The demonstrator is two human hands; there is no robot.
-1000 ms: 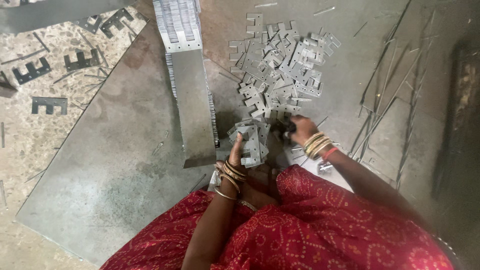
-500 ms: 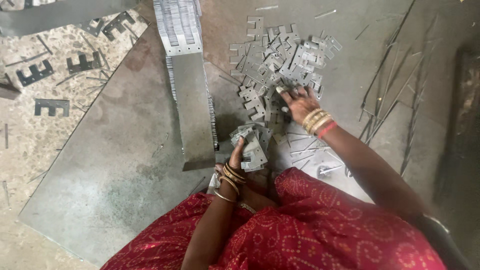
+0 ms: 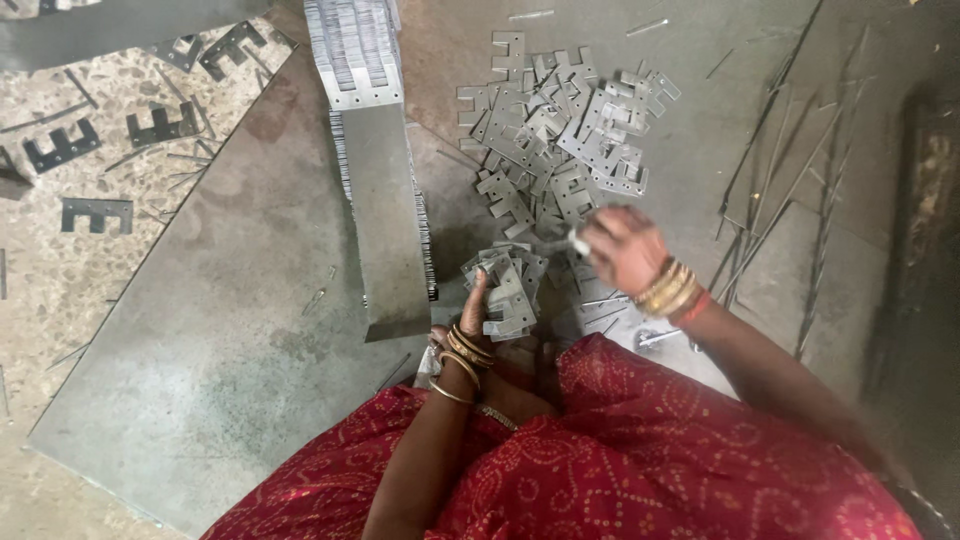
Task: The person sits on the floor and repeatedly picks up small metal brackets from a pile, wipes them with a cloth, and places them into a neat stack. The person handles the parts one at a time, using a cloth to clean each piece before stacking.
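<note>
Left hand (image 3: 478, 312) — fingers curled around a fanned bunch of E-shaped plates (image 3: 507, 285), thin grey stamped sheet metal, held just above the lap. Right hand (image 3: 622, 248) — blurred, fingers pinched on one small plate (image 3: 578, 241) at the near edge of the loose heap of plates (image 3: 560, 130), flat, matte, notched. Long stacked block of laminations (image 3: 375, 150) beside, ribbed edges, lying on a dull grey steel sheet (image 3: 200, 330). Thin metal rods (image 3: 780, 200) scattered at right.

Left hand (image 3: 478, 305) raised, fingers curled closed; right hand (image 3: 622, 247) outstretched, blurred, grip unclear.
</note>
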